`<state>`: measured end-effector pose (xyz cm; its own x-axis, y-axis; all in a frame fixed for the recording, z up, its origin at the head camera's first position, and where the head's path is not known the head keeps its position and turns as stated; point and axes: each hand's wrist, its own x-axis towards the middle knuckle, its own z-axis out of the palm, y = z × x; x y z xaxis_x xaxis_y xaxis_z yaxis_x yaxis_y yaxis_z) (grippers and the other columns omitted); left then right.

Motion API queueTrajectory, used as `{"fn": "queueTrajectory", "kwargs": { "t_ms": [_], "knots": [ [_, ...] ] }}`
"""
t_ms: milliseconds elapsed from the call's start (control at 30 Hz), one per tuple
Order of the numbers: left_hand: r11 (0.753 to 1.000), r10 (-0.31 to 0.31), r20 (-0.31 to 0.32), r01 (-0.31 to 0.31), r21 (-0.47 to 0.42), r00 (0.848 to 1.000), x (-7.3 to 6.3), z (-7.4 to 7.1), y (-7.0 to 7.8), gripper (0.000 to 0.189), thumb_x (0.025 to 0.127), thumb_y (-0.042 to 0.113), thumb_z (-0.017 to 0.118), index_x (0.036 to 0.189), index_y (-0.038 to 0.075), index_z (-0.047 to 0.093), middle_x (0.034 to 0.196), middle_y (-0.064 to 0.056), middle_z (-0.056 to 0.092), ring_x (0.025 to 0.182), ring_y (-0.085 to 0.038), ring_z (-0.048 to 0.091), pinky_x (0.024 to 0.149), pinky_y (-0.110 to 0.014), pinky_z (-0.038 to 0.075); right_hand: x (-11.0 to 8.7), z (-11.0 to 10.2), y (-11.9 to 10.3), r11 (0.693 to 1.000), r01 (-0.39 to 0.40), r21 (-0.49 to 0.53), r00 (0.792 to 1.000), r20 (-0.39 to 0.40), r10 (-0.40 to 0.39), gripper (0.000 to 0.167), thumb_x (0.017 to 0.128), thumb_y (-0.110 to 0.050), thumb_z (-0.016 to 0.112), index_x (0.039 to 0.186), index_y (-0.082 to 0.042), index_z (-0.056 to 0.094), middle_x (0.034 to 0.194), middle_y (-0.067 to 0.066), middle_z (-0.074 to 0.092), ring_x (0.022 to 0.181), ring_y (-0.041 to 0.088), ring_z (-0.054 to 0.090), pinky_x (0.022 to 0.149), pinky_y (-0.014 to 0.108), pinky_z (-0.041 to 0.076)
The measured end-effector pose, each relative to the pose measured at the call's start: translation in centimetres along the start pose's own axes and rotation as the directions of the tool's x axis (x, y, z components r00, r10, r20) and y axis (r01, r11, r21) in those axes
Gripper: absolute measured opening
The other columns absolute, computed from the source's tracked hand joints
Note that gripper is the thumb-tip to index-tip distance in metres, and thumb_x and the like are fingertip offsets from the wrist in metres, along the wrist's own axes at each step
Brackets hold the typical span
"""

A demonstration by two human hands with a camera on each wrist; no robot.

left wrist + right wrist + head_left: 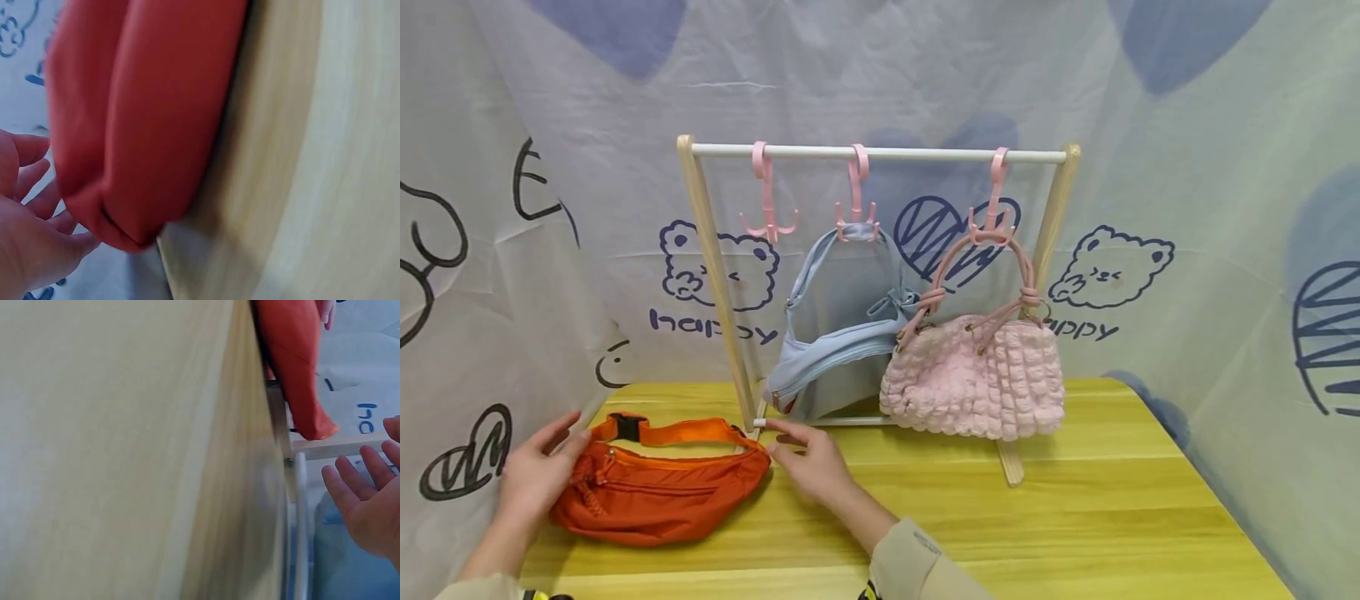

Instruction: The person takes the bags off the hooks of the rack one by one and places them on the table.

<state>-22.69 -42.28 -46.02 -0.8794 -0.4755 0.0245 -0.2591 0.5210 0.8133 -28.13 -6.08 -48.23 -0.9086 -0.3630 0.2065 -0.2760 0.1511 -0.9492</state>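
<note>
An orange-red fanny pack (658, 496) lies at the table's left, its orange strap with a black buckle (626, 427) looped behind it. At its left end is my left hand (541, 471), fingers spread and loosely bent; in the left wrist view the fingertips are right at the end of the red fabric (150, 125). My right hand (815, 467) reaches toward the pack's right tip, by the foot of the rack. The right wrist view has that hand (375, 512) with relaxed fingers, a small gap from the red tip (315, 425), and nothing in its grasp.
A wood-framed rack with a white bar (925, 153) stands behind. Its left pink hook (768, 208) bears nothing; a light blue bag (835, 358) and a pink puffy handbag (977, 379) hang from the others. A printed curtain (1210, 208) surrounds the yellow wooden table (1112, 517).
</note>
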Motion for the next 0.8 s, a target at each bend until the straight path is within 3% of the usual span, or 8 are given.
{"fn": "queueTrajectory", "kwargs": {
  "t_ms": [100,167,233,433,667,800],
  "knots": [
    [0.999,0.035,-0.055,-0.036,-0.008,0.998,-0.8,0.4,0.8,0.070,0.104,0.052,0.056,0.158,0.011,0.044,0.154,-0.022,0.045,0.129,-0.017,0.061,0.109,-0.026,0.044,-0.3,-0.7,-0.3,0.999,0.036,0.015,0.999,-0.005,-0.036,0.036,0.099,-0.012,0.071,0.136,-0.011,0.071,0.134,0.005,0.070,0.121,0.031,0.067,0.095,0.025,0.056],
    [0.997,0.058,-0.089,-0.063,-0.050,0.994,-1.5,0.8,1.4,0.067,0.103,0.050,0.061,0.156,0.011,0.049,0.153,-0.019,0.048,0.111,0.008,0.060,0.092,-0.008,0.044,-0.6,-1.3,-0.6,0.998,0.058,0.031,0.998,-0.007,-0.057,0.037,0.100,-0.012,0.070,0.136,-0.010,0.070,0.136,0.006,0.069,0.123,0.033,0.065,0.098,0.028,0.056],
    [0.991,0.081,-0.118,-0.093,-0.097,0.990,-2.1,1.2,2.0,0.063,0.102,0.047,0.064,0.154,0.013,0.052,0.152,-0.013,0.051,0.096,0.023,0.050,0.077,0.001,0.040,-0.9,-1.8,-0.8,0.997,0.074,0.038,0.997,-0.012,-0.074,0.037,0.100,-0.011,0.070,0.137,-0.010,0.070,0.138,0.007,0.068,0.124,0.034,0.064,0.100,0.031,0.056],
    [0.961,0.133,-0.130,-0.160,-0.224,0.983,-4.1,2.2,4.4,0.057,0.103,0.037,0.067,0.154,0.018,0.053,0.144,0.012,0.057,0.103,0.022,0.052,0.080,-0.002,0.046,-1.7,-3.5,-1.4,0.993,0.108,0.047,0.994,-0.026,-0.107,0.038,0.100,-0.011,0.070,0.138,-0.008,0.068,0.142,0.008,0.065,0.130,0.031,0.061,0.102,0.036,0.055],
    [0.957,0.190,-0.090,-0.205,-0.207,0.978,-5.9,3.1,7.3,0.057,0.103,0.042,0.064,0.156,0.023,0.051,0.154,0.000,0.051,0.130,0.003,0.049,0.091,-0.001,0.042,-2.5,-5.4,-2.0,0.985,0.165,0.058,0.986,-0.051,-0.162,0.038,0.101,-0.009,0.068,0.139,-0.006,0.067,0.142,0.010,0.065,0.128,0.038,0.061,0.101,0.034,0.055],
    [0.945,0.251,-0.086,-0.263,-0.196,0.964,-6.5,3.8,8.8,0.056,0.103,0.039,0.066,0.155,0.023,0.052,0.152,0.001,0.054,0.117,0.010,0.053,0.087,-0.002,0.044,-2.8,-6.6,-2.7,0.980,0.195,0.048,0.979,-0.069,-0.191,0.039,0.100,-0.007,0.069,0.139,-0.006,0.067,0.141,0.009,0.066,0.127,0.033,0.063,0.100,0.030,0.055]
  ]
}}
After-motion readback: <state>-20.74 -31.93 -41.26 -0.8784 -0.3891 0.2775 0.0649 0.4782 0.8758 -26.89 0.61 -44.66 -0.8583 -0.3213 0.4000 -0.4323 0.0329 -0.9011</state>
